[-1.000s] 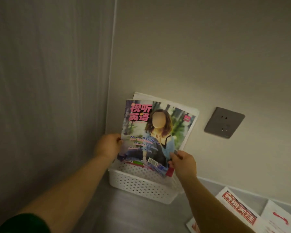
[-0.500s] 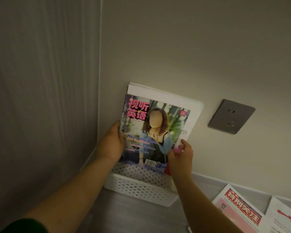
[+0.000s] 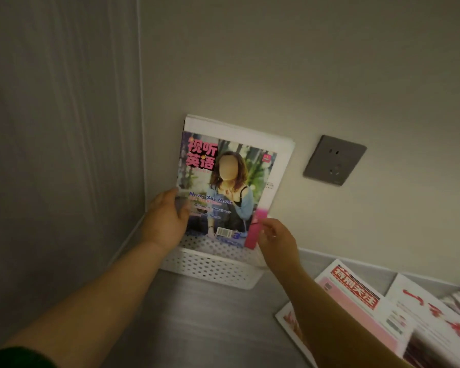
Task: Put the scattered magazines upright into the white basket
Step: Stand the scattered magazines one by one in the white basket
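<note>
While the colourful magazine [image 3: 223,181] is standing upright in the white basket [image 3: 213,269], the left hand [image 3: 168,221] is gripping its left edge at about nine o'clock on the cover. The thumb is lying across the front and the other fingers are hidden behind it. The magazine's bottom edge is sitting inside the basket, behind the perforated front wall. Its back is leaning against the taller white magazines [image 3: 279,152], which are resting against the wall [image 3: 276,62].

The right hand [image 3: 276,240] is hovering at about five o'clock from the cover, its fingers curling toward the pink magazine [image 3: 254,229] that is standing just beside the cover's right edge. That spot is blurring, so I cannot tell whether the fingers are pinching the pink edge or only touching it.

The basket is sitting in the corner on the grey surface [image 3: 197,328]. Some loose magazines [image 3: 356,296] are lying flat at about four o'clock from the basket, well apart from it. A wall socket [image 3: 335,160] is showing at about two o'clock from the cover.
</note>
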Demonstrator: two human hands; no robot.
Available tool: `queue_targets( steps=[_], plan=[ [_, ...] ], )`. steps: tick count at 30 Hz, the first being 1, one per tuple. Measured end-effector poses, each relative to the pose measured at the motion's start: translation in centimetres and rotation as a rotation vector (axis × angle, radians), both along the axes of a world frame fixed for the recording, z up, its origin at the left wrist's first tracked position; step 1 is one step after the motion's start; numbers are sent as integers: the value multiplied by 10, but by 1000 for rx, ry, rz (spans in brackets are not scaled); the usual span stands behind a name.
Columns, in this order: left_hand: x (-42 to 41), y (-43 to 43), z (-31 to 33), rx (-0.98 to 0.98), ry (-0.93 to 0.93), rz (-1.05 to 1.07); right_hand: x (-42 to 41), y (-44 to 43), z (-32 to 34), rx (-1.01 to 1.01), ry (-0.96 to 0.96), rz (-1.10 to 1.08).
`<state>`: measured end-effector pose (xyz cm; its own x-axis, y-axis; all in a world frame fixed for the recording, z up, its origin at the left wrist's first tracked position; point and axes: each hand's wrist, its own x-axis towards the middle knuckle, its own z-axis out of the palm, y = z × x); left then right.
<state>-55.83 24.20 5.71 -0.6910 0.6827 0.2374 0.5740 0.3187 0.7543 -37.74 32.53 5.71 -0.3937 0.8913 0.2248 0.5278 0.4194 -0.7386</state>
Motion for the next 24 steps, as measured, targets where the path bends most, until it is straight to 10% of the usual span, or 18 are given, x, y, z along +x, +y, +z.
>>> queue_targets(
  steps=[12,24],
  plan=[
    [193,-65,-10,-13,-156,-318,158,-49,17,-266,170,29],
    [485,-42,-31,-180,-90,-618,550,-72,-25,-363,-79,-533]
  ],
)
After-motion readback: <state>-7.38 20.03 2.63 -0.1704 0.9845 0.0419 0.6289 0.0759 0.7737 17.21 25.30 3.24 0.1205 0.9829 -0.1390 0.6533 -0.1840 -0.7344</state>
